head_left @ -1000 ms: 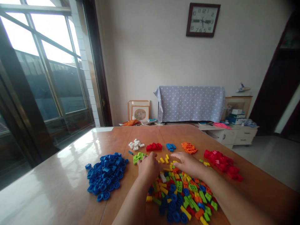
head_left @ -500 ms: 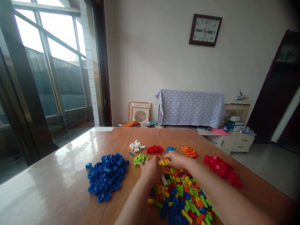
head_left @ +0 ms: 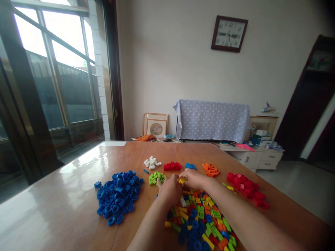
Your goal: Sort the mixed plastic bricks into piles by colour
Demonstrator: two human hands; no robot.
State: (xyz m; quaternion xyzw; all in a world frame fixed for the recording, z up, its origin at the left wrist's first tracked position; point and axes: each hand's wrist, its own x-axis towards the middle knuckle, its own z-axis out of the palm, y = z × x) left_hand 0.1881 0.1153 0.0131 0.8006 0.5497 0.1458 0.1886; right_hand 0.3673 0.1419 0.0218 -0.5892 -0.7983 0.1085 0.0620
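Small yellow building bricks (head_left: 182,180) lie in a group between my two hands, at the far edge of a mixed pile of colored bricks (head_left: 201,212). My left hand (head_left: 170,191) is on their left, palm down, with one finger spread toward the lime-green bricks (head_left: 156,177). From the right my right hand (head_left: 193,178) reaches across the mixed pile, its bent fingers curved about the yellow bricks. Both hands stay low at the table and seem to touch the yellow bricks from either side. The palms and some fingertips are hidden.
On the brown table (head_left: 78,195) stand a large blue brick pile (head_left: 119,195) at left, white bricks (head_left: 151,162), red bricks (head_left: 172,166), blue bricks (head_left: 190,166) and orange bricks (head_left: 210,169) along the back. More red pieces (head_left: 247,188) lie near the right edge.
My hands have come closer together around the yellow bricks, the right one shifting left. A few green and yellow bricks now show beyond my right forearm.
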